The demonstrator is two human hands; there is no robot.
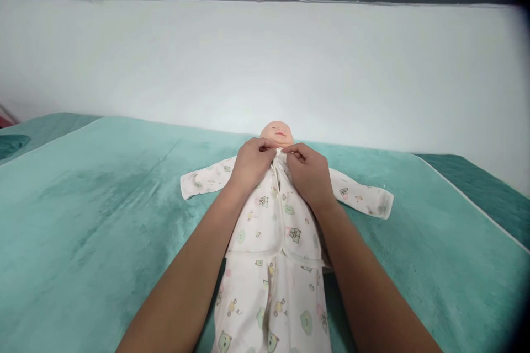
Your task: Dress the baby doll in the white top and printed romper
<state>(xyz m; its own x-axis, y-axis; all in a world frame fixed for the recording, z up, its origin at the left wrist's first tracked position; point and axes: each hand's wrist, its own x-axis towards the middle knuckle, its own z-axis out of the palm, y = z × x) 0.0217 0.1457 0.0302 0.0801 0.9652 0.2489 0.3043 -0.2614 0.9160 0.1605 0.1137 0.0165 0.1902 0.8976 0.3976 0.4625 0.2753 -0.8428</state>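
A baby doll (278,132) lies on its back, its head toward the wall. It wears a white long-sleeved baby jacket (259,220) printed with small animals, and matching trousers (248,309) below. Both jacket sleeves stretch out to the sides. My left hand (254,162) pinches the jacket's collar just under the doll's chin. From the other side, my right hand (307,168) pinches the collar at the same spot, fingertips close to the left ones. Down the front, the jacket's edges lie together. Any fastener between my fingers is too small to make out.
A light green plush cover (103,220) spreads under the doll, with darker green cloth (480,187) past its edge at the right. Behind stands a white wall (265,55) with a dark band along the top.
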